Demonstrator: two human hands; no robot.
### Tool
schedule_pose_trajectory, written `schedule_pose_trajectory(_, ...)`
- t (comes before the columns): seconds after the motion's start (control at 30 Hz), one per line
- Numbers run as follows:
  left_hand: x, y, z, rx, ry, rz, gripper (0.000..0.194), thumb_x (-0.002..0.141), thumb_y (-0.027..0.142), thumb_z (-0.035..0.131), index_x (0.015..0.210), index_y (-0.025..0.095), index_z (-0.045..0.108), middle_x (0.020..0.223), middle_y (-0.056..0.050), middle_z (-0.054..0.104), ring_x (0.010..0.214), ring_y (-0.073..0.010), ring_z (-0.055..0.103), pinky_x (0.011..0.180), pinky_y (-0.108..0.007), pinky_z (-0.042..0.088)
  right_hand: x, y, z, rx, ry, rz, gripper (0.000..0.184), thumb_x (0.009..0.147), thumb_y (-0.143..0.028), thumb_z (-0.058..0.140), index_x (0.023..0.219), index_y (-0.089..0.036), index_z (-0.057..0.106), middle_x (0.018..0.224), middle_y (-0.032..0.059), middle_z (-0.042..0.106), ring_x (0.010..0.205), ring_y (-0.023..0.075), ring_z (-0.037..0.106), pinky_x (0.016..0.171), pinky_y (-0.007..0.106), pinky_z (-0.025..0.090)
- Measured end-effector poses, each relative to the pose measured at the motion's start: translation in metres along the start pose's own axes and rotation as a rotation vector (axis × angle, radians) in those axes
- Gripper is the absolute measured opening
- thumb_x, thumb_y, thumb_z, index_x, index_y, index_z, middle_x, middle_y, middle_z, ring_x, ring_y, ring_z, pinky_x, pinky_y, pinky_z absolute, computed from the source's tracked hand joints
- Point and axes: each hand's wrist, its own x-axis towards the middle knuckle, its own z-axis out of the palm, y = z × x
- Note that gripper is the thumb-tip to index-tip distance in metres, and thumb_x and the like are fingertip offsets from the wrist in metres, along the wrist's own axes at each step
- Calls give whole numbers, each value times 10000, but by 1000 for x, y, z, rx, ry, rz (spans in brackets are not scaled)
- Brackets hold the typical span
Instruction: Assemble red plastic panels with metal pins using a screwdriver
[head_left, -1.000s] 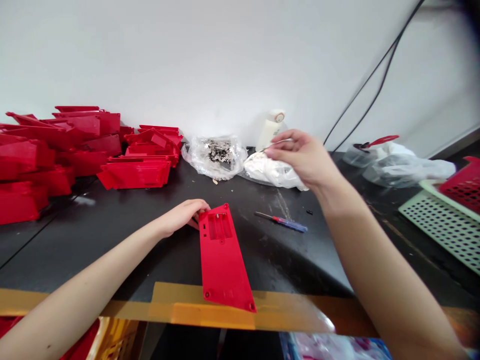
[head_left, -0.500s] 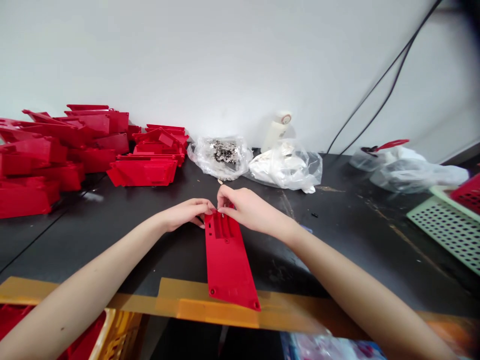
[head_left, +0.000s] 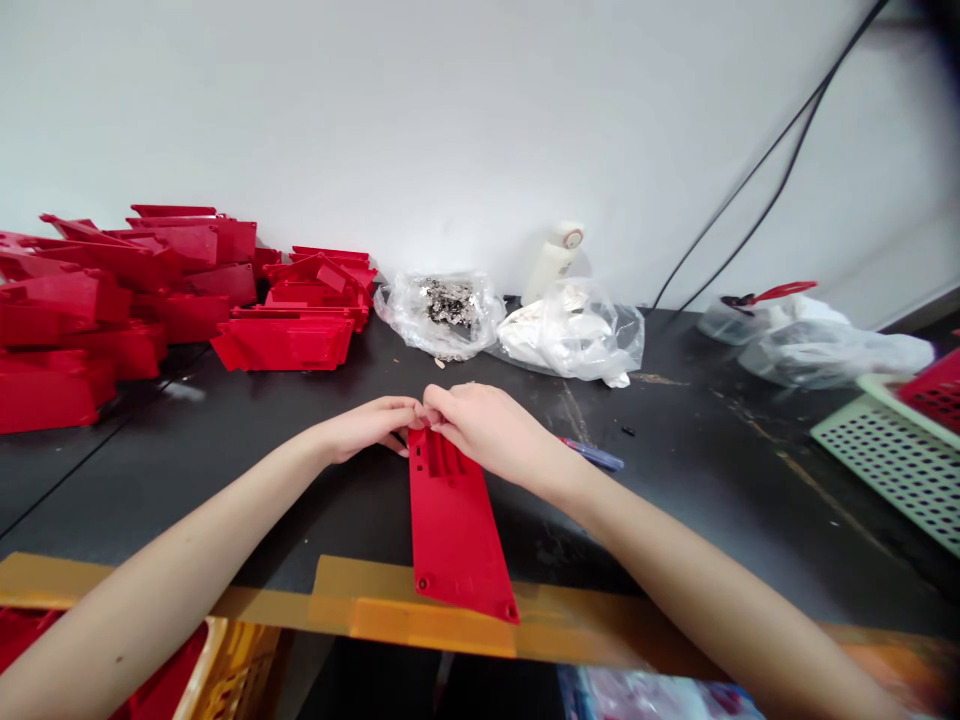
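Observation:
A long red plastic panel lies on the black table, its near end reaching over the taped front edge. At its far end are ribbed slots. My left hand grips the far left corner of the panel, fingers closed on it. My right hand is closed in a pinch over the slots at the far end, its fingertips touching those of the left. Whatever the right fingertips hold is hidden. Behind the hands sits a clear bag of small shiny metal pieces.
Red plastic parts are heaped at the left. A bag of white pieces and a white bottle stand by the wall. A blue pen-like tool lies right of my hand; a green basket is far right.
My right hand has shifted slightly left and closer to the left fingertips, covering the small metal piece seen in the slot before. More of the blue tool shows. The panel stays nearly still.

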Motion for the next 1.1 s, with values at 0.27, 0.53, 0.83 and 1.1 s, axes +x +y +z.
schedule_pose_trajectory(0.27,-1,2,0,23,-16,0,295,714,422,634,888,184,649,893,-30,642,865,-182,587,747,-296,495,-3,-15,0,-195,-16,-50,107,947,-100,477,940,-160,566,785,33,653,714,183,572,671,307,325)
schedule_pose_trajectory(0.53,-1,0,0,8,-23,10,228,681,394,627,781,194,583,803,3,585,804,-164,568,729,-285,489,-3,-24,-2,-295,-14,-102,138,956,-91,468,991,-141,591,753,53,658,765,211,610,690,327,340)
schedule_pose_trajectory(0.83,0,1,1,24,8,-1,235,690,388,617,821,192,622,866,-13,607,866,-179,570,747,-290,494,-1,-11,4,-154,3,4,122,937,-132,500,939,-184,611,762,25,682,703,184,598,632,301,293)
schedule_pose_trajectory(1.1,-1,3,3,24,25,-13,215,686,385,606,787,196,591,807,3,598,800,-161,572,711,-275,492,-2,8,-13,119,129,154,80,866,-110,570,878,-186,594,835,4,691,777,151,604,660,253,335)
